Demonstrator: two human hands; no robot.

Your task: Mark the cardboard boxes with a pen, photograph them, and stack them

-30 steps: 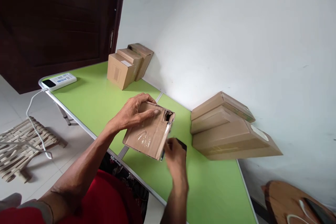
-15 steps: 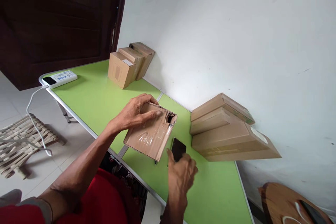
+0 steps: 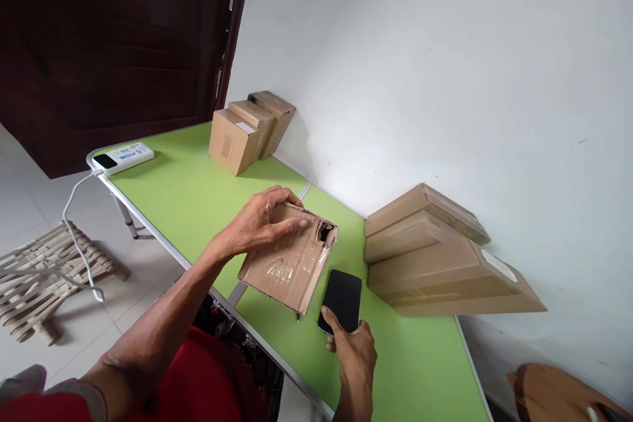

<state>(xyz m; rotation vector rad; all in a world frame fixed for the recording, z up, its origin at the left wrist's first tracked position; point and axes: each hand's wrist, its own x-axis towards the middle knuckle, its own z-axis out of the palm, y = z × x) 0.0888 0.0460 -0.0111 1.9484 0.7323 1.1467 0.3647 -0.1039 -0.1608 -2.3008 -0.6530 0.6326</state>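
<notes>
A flat brown cardboard box [image 3: 284,264] with shiny tape and a torn hole at its upper right corner is tilted above the green table [image 3: 182,191]. My left hand [image 3: 260,221] grips its upper left part, thumb across the top face and fingers at the far edge. To the right of the box, a black phone [image 3: 343,300] lies between the thumb and fingers of my right hand [image 3: 353,346], which holds it by its lower end. The phone's dark screen faces up.
Several boxes [image 3: 232,142] stand by the wall at the back left; more long boxes [image 3: 445,277] lean at the right. A white power bank [image 3: 129,157] with a cable sits at the table's left corner. A woven stool [image 3: 54,277] and a round wooden stool [image 3: 558,389] flank the table.
My right hand has shifted down along the phone and now grips its lower end, leaving more of the screen showing. The view has shifted slightly; my left hand still holds the box.
</notes>
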